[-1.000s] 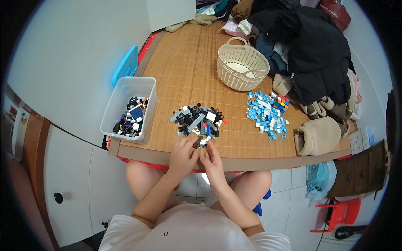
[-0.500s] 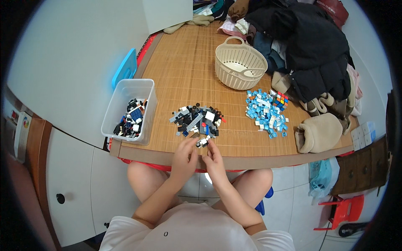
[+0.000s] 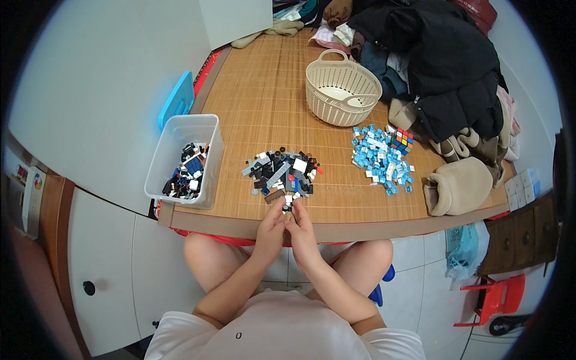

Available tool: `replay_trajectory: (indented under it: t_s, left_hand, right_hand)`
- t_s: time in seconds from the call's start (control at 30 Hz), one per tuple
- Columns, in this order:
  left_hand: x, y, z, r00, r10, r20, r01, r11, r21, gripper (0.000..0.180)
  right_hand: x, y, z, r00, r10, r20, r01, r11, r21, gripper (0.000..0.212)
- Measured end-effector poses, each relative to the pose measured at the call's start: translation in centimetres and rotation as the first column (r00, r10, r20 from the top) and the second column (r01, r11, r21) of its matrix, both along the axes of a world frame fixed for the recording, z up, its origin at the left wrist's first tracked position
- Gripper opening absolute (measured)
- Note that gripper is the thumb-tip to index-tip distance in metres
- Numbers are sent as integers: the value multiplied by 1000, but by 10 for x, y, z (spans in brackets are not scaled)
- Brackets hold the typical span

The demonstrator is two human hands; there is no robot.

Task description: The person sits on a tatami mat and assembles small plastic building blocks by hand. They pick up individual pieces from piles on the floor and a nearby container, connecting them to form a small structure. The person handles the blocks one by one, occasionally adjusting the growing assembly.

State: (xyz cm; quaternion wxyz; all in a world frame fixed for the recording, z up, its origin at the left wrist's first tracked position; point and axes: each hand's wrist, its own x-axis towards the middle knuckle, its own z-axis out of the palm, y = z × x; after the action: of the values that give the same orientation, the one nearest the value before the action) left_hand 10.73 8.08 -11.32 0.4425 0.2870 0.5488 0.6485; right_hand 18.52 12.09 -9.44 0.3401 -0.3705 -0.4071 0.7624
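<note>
While the left hand (image 3: 270, 233) and right hand (image 3: 303, 234) share a grip on black-and-white bricks (image 3: 288, 208), mixed bricks (image 3: 278, 173) lie beyond.

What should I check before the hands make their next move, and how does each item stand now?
1. Both hands visible: ok; left hand and right hand are close together.
2. Secure grip on the small white and black pieces: cannot tell; the hands partly cover them.
3. Mixed brick pile within reach: ok, likely; it lies just beyond the hands.
4. Clear bin open: ok; a blue lid stands beyond it.
5. Blue-and-white pieces separate from the mixed pile: ok.
</note>
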Motion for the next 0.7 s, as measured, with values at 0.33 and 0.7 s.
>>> replay_trajectory:
  t_s: [0.33, 0.7]
  left_hand:
    - [26, 9, 13, 910, 180, 375, -214, 976, 50, 50]
    - [27, 8, 15, 878, 188, 440, -239, 969, 61, 46]
  right_hand:
    - [-3, -9, 6, 988, -106, -112, 93, 989, -117, 48]
    - [1, -11, -2, 984, -113, -138, 95, 987, -129, 44]
